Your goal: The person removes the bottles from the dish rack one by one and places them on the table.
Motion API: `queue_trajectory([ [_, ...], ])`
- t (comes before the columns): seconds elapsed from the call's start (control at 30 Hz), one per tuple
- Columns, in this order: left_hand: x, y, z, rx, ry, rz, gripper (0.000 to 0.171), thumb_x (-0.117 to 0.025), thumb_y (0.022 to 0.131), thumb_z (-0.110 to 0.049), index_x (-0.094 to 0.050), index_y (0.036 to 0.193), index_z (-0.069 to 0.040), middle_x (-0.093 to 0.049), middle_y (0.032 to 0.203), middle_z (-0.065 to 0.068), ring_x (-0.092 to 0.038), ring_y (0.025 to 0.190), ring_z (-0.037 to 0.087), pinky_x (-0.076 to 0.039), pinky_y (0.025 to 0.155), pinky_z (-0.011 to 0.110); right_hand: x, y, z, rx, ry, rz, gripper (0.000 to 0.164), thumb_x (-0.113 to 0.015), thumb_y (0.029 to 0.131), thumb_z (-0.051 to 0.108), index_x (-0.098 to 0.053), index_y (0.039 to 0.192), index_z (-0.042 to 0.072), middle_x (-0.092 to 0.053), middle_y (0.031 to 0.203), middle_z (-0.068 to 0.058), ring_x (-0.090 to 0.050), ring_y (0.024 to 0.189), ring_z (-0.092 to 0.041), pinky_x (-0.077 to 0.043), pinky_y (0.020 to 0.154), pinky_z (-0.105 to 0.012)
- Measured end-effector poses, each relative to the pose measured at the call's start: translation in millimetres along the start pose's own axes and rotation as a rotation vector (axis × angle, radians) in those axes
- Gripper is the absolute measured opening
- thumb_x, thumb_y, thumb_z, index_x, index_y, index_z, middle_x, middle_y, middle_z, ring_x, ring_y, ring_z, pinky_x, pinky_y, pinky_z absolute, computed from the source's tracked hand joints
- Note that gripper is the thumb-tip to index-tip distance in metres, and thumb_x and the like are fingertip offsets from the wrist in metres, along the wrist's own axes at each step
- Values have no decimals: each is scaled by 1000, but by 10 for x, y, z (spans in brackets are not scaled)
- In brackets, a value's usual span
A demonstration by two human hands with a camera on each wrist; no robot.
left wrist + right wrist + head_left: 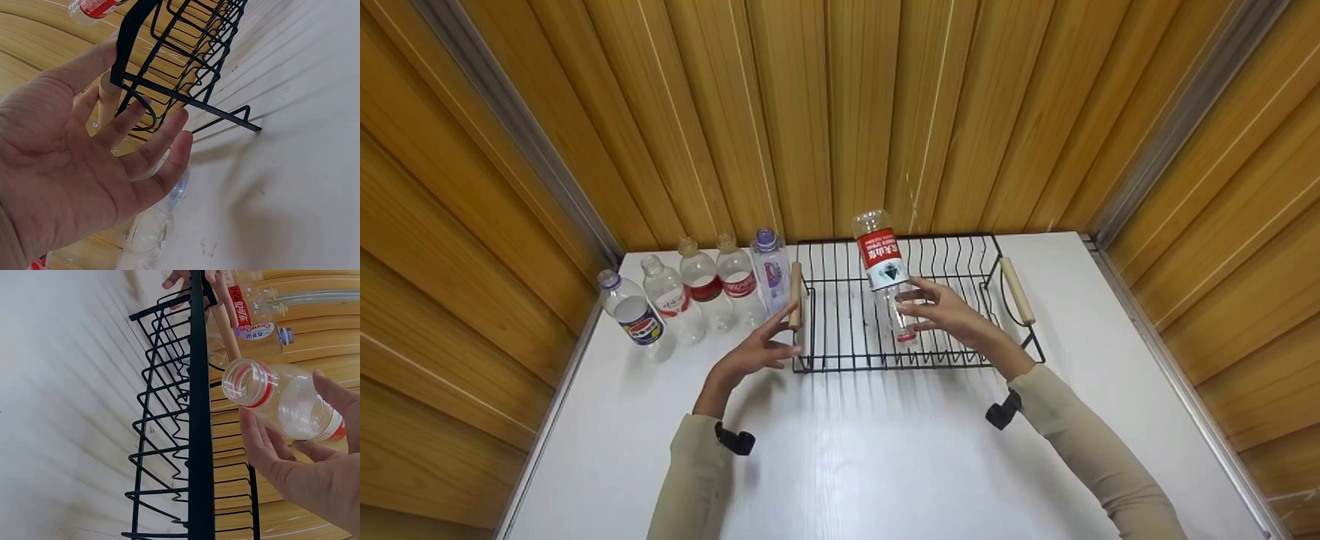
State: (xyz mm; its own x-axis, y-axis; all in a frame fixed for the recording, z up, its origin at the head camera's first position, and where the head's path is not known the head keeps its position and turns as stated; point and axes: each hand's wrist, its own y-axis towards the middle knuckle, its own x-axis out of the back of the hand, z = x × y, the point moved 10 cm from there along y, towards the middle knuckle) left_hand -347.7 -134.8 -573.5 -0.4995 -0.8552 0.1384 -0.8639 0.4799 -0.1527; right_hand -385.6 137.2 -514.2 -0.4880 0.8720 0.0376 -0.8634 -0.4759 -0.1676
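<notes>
A clear plastic bottle (883,259) with a red and white label is tilted neck-down over a black wire rack (840,369). My right hand (949,311) holds it around its lower, neck end; in the right wrist view the bottle's open mouth (247,384) has a red ring and no cap. My left hand (754,351) is at the rack's left end, its fingers loosely bent beside the wooden handle (796,296). In the left wrist view the thumb reaches the black frame (126,50), and the palm (73,163) holds nothing.
Left of the rack several empty bottles stand on the white table (840,457): one with a blue label (641,326), others with red labels, and a purple-capped bottle (771,266) close to the left handle. A second wooden handle (1017,291) is at the rack's right. Wood-patterned walls (855,112) surround the table.
</notes>
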Motion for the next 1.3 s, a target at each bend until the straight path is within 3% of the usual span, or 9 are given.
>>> queue_trajectory([
  [0.17,17,35,81,6,30,-23,85,-67,89,-22,-12,152,-37,-25,153,17,-52,121,39,-41,93,65,-41,-11,-8,29,38,23,76,-73,83,21,-31,144,7,-42,137,-25,-51,117,-44,-55,84,-43],
  [0.37,17,39,113,8,5,-24,83,-60,92,-10,-8,153,-33,-22,153,21,-50,121,43,-40,93,66,-67,-19,-37,60,33,52,64,-72,85,21,-40,138,6,-46,133,-25,-57,108,-43,-57,77,-46],
  [0.53,2,24,93,-3,-20,-21,82,-62,92,-13,-12,152,-37,-24,153,18,-48,123,46,-36,95,68,-20,-46,-18,106,0,36,63,-74,83,25,-46,137,7,-52,130,-25,-66,90,-26,-58,64,-34],
  [0.63,-11,24,77,-10,-19,-7,83,-64,91,-16,-12,152,-35,-25,153,19,-46,124,47,-37,96,67,11,-70,-6,125,-17,27,62,-73,83,26,-47,136,6,-53,130,-25,-66,89,-29,-55,58,-26],
  [0.8,6,34,84,-12,-5,5,85,-66,89,-18,-11,153,-27,-23,152,22,-48,123,45,-47,91,59,28,-97,-8,141,-19,43,58,-72,85,21,-48,135,6,-50,133,-25,-60,105,-37,-57,70,-31],
  [1.03,35,35,112,1,-24,0,83,-63,90,-8,-14,153,-30,-25,152,21,-50,122,42,-52,86,47,39,-152,21,170,-21,67,49,-65,89,7,-47,133,-4,-49,133,-27,-64,104,-20,-56,79,-47],
  [1.3,54,3,47,1,66,-47,81,-67,89,-22,-17,151,-37,-32,150,15,-49,123,37,-41,97,62,-38,-278,162,166,6,92,46,-64,88,3,-47,129,-10,-49,132,-30,-63,104,-22,-55,81,-48],
])
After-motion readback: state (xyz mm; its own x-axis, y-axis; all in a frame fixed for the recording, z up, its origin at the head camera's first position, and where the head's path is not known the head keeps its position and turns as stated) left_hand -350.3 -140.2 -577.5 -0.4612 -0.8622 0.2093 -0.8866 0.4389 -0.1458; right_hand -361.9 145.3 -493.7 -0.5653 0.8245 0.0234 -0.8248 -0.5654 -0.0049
